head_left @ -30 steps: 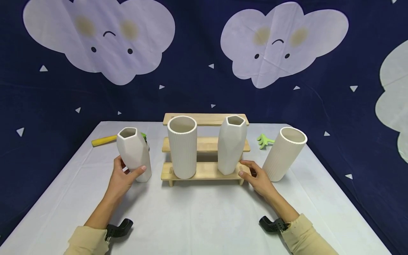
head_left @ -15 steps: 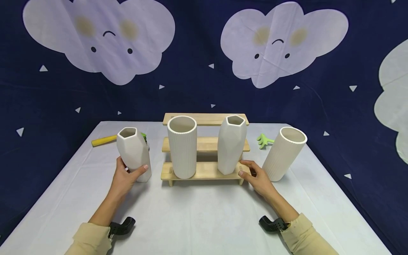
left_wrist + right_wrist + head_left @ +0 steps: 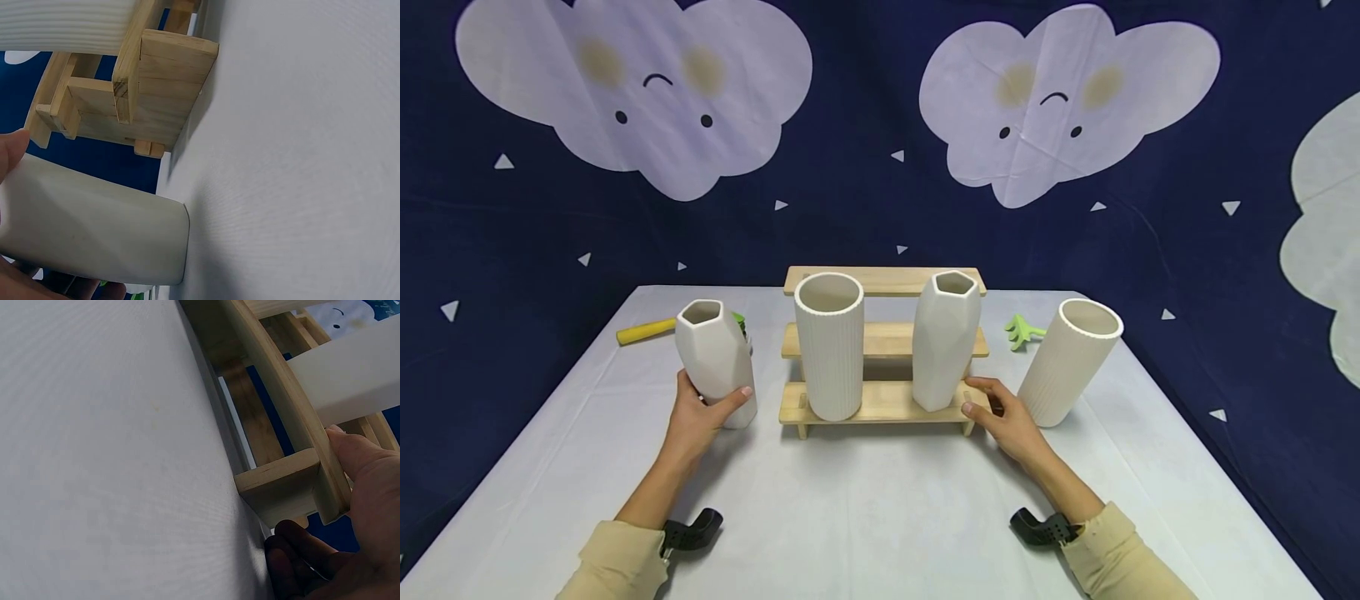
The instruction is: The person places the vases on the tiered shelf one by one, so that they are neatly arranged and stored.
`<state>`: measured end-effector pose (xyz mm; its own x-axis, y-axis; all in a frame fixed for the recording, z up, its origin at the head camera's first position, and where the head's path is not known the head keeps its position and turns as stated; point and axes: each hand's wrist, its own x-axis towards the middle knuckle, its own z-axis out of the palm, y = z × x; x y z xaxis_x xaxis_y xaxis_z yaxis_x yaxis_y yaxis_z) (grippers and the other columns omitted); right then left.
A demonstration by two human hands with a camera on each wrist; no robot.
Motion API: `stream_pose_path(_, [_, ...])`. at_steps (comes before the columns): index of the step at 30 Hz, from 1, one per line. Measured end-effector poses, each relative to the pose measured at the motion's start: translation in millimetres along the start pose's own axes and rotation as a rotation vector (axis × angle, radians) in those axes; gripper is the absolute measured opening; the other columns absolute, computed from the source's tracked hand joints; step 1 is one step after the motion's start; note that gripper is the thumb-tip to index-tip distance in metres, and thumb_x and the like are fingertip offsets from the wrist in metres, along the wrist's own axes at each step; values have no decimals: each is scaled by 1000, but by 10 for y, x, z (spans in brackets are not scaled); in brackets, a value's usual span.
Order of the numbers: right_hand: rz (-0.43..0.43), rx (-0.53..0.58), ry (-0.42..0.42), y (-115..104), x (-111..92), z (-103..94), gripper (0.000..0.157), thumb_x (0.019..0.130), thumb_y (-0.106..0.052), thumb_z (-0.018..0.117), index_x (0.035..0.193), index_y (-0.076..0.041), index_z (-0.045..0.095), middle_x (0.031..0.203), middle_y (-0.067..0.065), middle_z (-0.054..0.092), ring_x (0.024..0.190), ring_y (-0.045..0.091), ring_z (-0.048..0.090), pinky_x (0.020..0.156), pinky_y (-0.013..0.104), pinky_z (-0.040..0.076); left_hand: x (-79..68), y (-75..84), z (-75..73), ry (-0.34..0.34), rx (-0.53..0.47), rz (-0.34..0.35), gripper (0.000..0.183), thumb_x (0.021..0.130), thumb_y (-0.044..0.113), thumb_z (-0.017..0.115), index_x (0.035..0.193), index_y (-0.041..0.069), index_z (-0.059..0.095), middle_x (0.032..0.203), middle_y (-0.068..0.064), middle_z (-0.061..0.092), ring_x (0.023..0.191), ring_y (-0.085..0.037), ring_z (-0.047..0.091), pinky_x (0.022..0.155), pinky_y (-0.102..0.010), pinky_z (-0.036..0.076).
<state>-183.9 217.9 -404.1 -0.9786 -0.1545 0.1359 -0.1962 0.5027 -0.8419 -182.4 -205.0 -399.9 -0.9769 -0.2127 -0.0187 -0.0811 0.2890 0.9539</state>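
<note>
A white faceted vase (image 3: 713, 354) stands at the left of the table, its base at or just above the cloth. My left hand (image 3: 692, 421) grips its lower part, thumb on the near side, fingers mostly hidden behind. On the lowest step of a wooden tiered stand (image 3: 883, 402) are a white ribbed vase (image 3: 830, 354) and a second faceted vase (image 3: 946, 350). My right hand (image 3: 1011, 421) holds the stand's right end. In the right wrist view, the thumb (image 3: 356, 447) lies on the plank, and curled fingers (image 3: 290, 550) are beside the leg.
Another ribbed vase (image 3: 1067, 362) stands to the right of my right hand. Behind it lies a small green rake (image 3: 1021, 332). A yellow-handled tool (image 3: 643, 332) lies at the back left, partly hidden by the held vase. A dark blue cloud-printed cloth (image 3: 865, 167) hangs behind the table.
My left forearm and wrist have swung slightly to the right, and the left thumb has shifted a little on the vase. The vases, stand and right hand have stayed still.
</note>
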Motion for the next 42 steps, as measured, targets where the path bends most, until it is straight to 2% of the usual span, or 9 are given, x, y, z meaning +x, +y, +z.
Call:
stream_pose_path(24, [-10, -9, 5, 18, 5, -4, 43, 91, -15, 62, 131, -3, 51, 114, 22, 61, 92, 11, 54, 78, 22, 45, 2, 65, 0, 59, 17, -10, 92, 82, 22, 72, 148, 4, 10, 148, -22, 29, 136, -39, 32, 110, -56, 27])
stream_pose_path(30, [-14, -13, 9, 15, 7, -7, 43, 91, -15, 62, 130, -3, 51, 114, 21, 62, 92, 11, 54, 78, 22, 45, -5, 140, -19, 70, -14, 8, 89, 82, 21, 71, 146, 3, 13, 147, -21, 31, 134, -36, 33, 110, -54, 28])
stream_pose_path(42, [-11, 4, 10, 15, 6, -3, 43, 90, -15, 62, 130, -3, 51, 114, 22, 61, 89, 10, 54, 76, 21, 44, 0, 385, -67, 78, -39, 35, 90, 81, 23, 73, 146, 8, 13, 150, -16, 30, 136, -36, 33, 109, -56, 29])
